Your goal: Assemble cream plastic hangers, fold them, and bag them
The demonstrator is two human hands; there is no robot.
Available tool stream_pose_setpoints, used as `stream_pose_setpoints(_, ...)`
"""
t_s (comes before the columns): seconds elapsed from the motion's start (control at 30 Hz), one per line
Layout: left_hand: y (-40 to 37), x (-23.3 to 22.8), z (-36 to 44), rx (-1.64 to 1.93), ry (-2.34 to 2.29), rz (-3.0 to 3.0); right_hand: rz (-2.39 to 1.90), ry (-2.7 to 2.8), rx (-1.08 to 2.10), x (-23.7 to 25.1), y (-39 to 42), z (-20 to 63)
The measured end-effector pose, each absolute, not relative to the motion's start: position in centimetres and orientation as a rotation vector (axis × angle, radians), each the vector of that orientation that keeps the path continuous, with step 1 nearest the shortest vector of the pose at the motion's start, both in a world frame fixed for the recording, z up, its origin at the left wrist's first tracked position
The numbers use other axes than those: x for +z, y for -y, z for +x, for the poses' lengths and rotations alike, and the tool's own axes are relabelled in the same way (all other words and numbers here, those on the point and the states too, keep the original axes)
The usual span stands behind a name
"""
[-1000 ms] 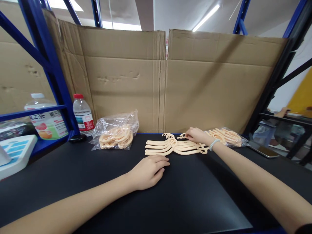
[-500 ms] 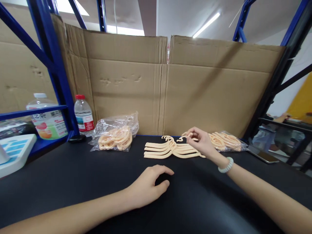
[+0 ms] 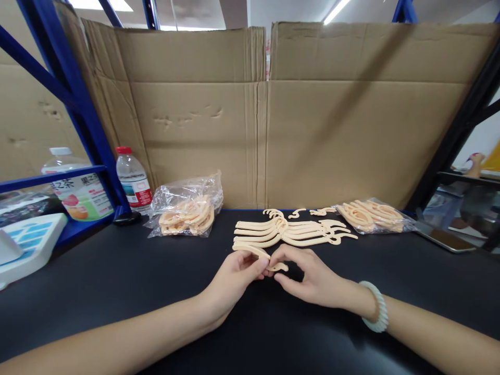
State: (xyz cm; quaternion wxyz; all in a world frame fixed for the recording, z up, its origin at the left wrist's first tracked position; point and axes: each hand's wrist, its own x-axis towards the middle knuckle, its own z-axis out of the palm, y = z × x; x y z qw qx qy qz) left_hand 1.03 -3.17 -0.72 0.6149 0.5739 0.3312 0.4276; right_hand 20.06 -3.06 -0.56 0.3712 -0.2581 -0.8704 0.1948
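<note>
My left hand point(image 3: 234, 278) and my right hand point(image 3: 310, 278) meet at the middle of the black table point(image 3: 117, 281), both pinching a small peach plastic hanger piece point(image 3: 255, 252). The left fingers hold its curved arm and the right fingertips hold the hook end point(image 3: 279, 267). Just behind them lies a neat stack of assembled peach hangers point(image 3: 289, 233). Two loose hook pieces point(image 3: 312, 212) lie behind that stack. A white bead bracelet point(image 3: 377, 314) is on my right wrist.
A clear bag of peach parts point(image 3: 185, 213) lies at the back left, another bag point(image 3: 371, 215) at the back right. A water bottle point(image 3: 133, 179) and a drink bottle point(image 3: 74, 190) stand by the blue rack post. Cardboard walls close the back. A phone point(image 3: 441, 239) lies far right.
My right hand left the hanger stack and came down to the table's middle with a hook piece. My left hand lifted off the table and took hold of a hanger arm; both hands now meet.
</note>
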Motion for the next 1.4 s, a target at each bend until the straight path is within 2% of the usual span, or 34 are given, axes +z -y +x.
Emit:
stream_pose_setpoints(0.1, 3.0, -1.0, 1.0, 1.058, -0.789, 1.176, -0.733, 2.159, 0.464, 0.0, 2.7, 21.1)
stream_pose_setpoints(0.2, 2.5, -1.0, 0.6, 1.118, -0.845, 1.143, -0.917, 2.121, 0.284, 0.3, 1.3, 23.4)
stream_pose_setpoints(0.3, 1.4, -1.0, -0.1, 1.173, -0.913, 1.219, -1.111, 2.262, 0.047, 0.0, -0.4, 25.7)
stream_pose_setpoints(0.4, 0.4, -1.1, -0.6, 1.209, -0.905, 1.279, -1.201, 2.377, -0.039, -0.8, -1.6, 26.7)
stream_pose_setpoints(0.67, -0.1, -0.9, -0.6, 1.238, -0.860, 1.277, -1.196, 2.354, 0.047, -1.8, -2.0, 25.8)
stream_pose_setpoints(1.1, -2.2, -1.2, -1.8, 1.126, -0.613, 1.013, -1.086, 2.129, 0.555, -0.1, -1.8, 26.6)
stream_pose_setpoints(1.4, -2.6, -1.1, -2.2, 1.068, -0.561, 0.964, -1.032, 2.132, 0.520, 1.0, -1.6, 27.3)
